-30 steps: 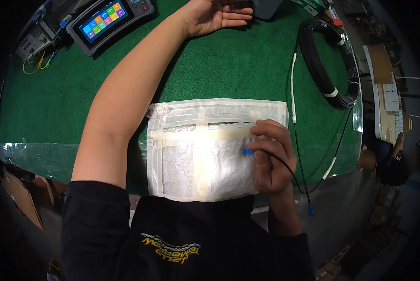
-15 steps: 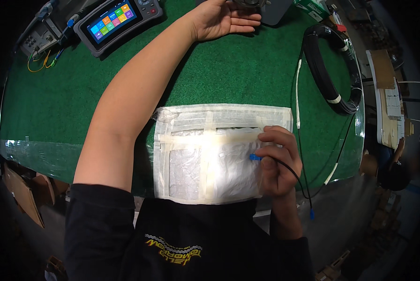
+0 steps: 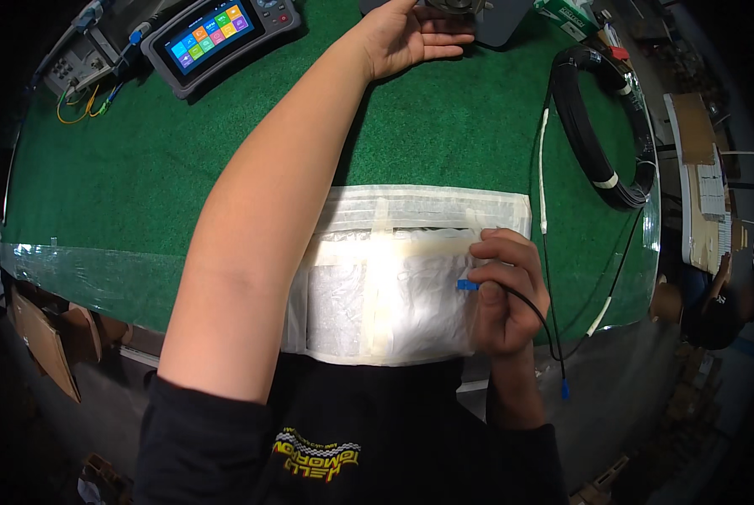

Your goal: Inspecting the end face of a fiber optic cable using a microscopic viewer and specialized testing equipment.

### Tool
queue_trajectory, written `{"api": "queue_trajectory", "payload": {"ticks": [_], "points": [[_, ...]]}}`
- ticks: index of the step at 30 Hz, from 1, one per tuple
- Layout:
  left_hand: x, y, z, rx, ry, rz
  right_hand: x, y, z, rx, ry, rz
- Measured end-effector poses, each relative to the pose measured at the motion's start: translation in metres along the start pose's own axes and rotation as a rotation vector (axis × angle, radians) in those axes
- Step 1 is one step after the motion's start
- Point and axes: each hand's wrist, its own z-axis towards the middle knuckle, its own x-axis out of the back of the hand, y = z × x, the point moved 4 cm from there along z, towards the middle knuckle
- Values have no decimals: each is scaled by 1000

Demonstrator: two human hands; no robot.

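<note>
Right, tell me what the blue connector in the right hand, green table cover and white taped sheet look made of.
Blue connector: probably smooth, hard plastic, by its solid colour and boxy shape.
Green table cover: likely carpet-like fibre, matte and finely mottled.
White taped sheet: perhaps plastic film or paper, wrinkled with slight sheen; glare leaves it open.

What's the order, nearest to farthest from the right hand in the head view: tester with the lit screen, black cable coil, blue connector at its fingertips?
Nearest to the right hand first:
1. Blue connector: at the fingertips.
2. Black cable coil: up and to the right.
3. Tester: upper left.
</note>
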Motion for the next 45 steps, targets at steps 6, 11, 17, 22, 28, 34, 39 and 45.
{"api": "queue_trajectory", "payload": {"ticks": [6, 11, 17, 22, 28, 34, 39, 45], "points": [[2, 5, -3, -23, -56, 20, 0, 0, 2, -8, -23, -3], [-2, 2, 2, -8, -85, -2, 2, -2, 1, 26, -39, 25], [1, 4, -1, -16, -79, 21, 0, -3, 4, 56, -94, -16], [1, 5, -2, 6, -106, 17, -1, 1, 0, 28, -26, 34], [1, 3, 1, 7, -126, 6, -1, -2, 1, 44, -41, 9], [-3, 5, -4, -8, -77, 32, 1, -2, 4, 51, -74, 2], [0, 4, 0, 9, -106, 21, 2, 1, -1, 5, 21, 2], [-1, 6, -1, -2, -102, 35, 2, -3, 2, 45, -67, 3]]}}
